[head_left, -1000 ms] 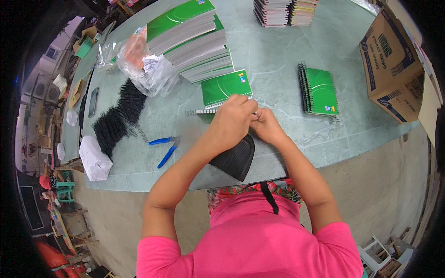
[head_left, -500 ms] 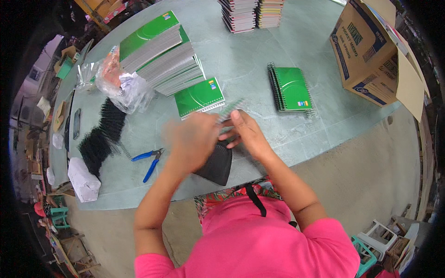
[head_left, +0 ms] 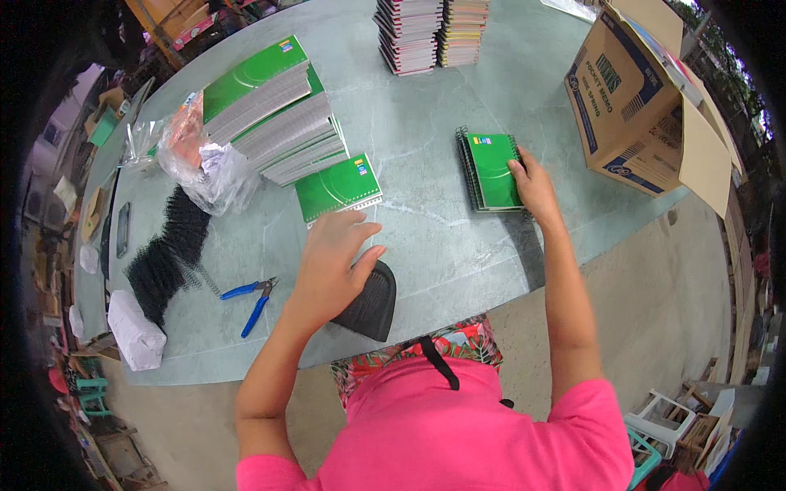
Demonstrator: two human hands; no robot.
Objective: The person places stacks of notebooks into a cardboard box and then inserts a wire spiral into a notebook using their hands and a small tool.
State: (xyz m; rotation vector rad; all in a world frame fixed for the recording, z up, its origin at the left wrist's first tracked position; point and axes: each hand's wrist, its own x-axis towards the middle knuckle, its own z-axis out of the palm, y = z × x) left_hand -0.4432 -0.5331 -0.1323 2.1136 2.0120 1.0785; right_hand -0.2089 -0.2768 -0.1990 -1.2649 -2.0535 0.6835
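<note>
My right hand [head_left: 536, 192] grips the right edge of a green spiral notebook [head_left: 494, 172] on top of a small pile, with the thumb on its cover. Black coils show along the pile's left side. My left hand [head_left: 327, 262] is open and empty, its fingers apart, over a black wedge-shaped pad [head_left: 372, 303] at the table's near edge. Just beyond those fingers lies a green-covered, hole-punched memo pad [head_left: 337, 186] with no coil on its near edge. Behind it, large stacks of green-covered pads [head_left: 278, 123] lean in a row.
Left of my left hand are blue-handled cutters [head_left: 250, 303], black wire coils [head_left: 168, 254], a crumpled plastic bag [head_left: 225, 184] and a white bundle [head_left: 135, 331]. Two tall notebook stacks [head_left: 409, 37] stand at the back. An open cardboard box [head_left: 626, 106] sits at the right.
My hands were together over the black pad with a green notebook, blurred. Now the right hand has moved right onto the pile, where the notebook lies, and the left is empty.
</note>
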